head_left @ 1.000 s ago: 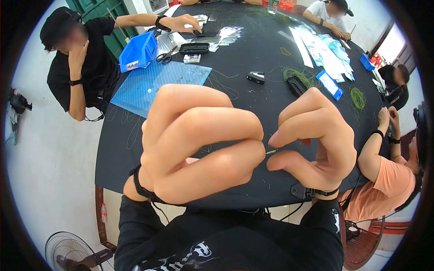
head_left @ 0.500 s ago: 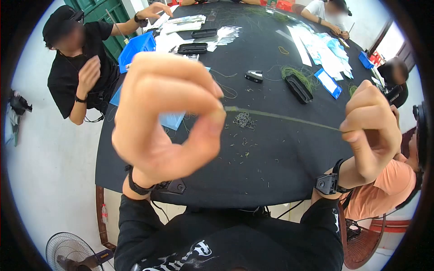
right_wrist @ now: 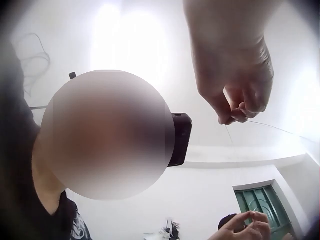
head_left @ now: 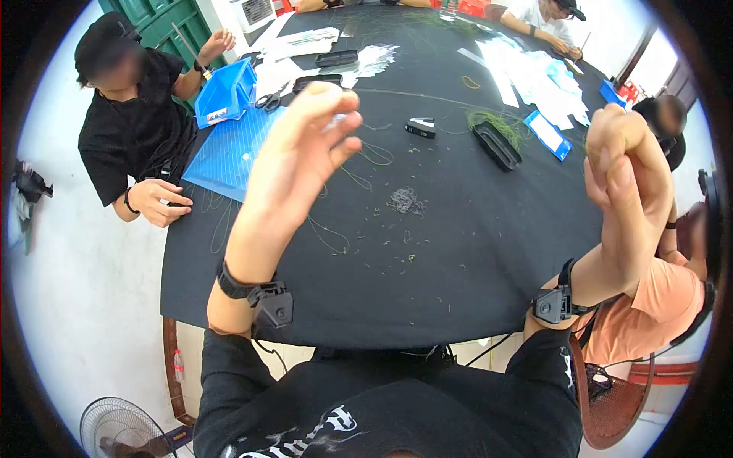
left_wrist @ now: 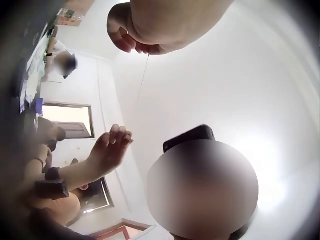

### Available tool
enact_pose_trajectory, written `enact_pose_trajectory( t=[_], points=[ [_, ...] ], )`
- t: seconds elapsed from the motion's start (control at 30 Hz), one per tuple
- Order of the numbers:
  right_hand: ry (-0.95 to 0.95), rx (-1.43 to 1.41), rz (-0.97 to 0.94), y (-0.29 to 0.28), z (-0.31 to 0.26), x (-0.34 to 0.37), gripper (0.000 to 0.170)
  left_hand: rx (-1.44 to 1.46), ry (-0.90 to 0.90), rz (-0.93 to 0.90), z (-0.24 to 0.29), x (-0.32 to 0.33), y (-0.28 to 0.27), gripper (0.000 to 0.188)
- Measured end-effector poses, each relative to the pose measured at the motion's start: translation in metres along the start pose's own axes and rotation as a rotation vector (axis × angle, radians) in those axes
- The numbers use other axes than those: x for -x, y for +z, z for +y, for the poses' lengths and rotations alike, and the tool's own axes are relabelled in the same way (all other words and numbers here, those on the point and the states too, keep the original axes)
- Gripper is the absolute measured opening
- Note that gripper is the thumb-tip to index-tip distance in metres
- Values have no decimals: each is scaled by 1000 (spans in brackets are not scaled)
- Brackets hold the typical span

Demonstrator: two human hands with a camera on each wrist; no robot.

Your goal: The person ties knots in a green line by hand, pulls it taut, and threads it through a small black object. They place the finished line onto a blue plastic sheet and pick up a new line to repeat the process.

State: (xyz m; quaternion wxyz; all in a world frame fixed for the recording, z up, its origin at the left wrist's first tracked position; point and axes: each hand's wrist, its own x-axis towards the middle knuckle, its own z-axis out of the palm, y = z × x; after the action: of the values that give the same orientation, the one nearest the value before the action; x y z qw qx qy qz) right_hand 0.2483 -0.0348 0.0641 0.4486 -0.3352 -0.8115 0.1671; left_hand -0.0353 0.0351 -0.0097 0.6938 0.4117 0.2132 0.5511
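A thin thread (right_wrist: 280, 128) stretches between my two raised hands. My left hand (head_left: 301, 156) is lifted at the left over the table, its thumb and index finger pinching one end, while its other fingers stand apart from them. At the right side, my right hand (head_left: 630, 187) pinches the thread between thumb and fingertips. From its fingertips a short loose tail (right_wrist: 229, 134) hangs in the right wrist view. Below and between the hands, a small tangled pile of scraps (head_left: 405, 201) lies on the black tabletop (head_left: 366, 282), with bits of clippings around it.
A black tray (head_left: 496, 146) sits beside a green thread bundle (head_left: 500, 120). Farther left are a blue cutting mat (head_left: 229, 164), a blue bin (head_left: 227, 91) and scissors (head_left: 268, 101). White papers (head_left: 527, 80) cover the back right. Other people sit around the table.
My hands were close together, then drew apart with the thread between them. The left has since risen and turned, lifting its fingers away; the right has risen slightly at the right side.
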Motion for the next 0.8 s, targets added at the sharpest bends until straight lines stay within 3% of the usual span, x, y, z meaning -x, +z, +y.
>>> enact_pose_trajectory(
  t=[0.1, 0.23, 0.37, 0.47, 0.8],
  points=[
    [127, -94, 61, 6, 0, -3, 22, 106, -273, -29, -30, -11, -7, 14],
    [160, -120, 86, 12, -1, -3, 22, 218, -591, -41, -74, -7, 5, 9],
    [90, -103, 80, 14, 2, 0, 22, 410, -787, -285, -110, 9, 14, 8],
    [30, -123, 33, 11, 3, 1, 22, 476, -763, -473, -116, 21, 27, 7],
    [-45, -114, 47, 19, 4, -1, 24, 546, -739, -427, -120, 31, 34, 5]
  ],
)
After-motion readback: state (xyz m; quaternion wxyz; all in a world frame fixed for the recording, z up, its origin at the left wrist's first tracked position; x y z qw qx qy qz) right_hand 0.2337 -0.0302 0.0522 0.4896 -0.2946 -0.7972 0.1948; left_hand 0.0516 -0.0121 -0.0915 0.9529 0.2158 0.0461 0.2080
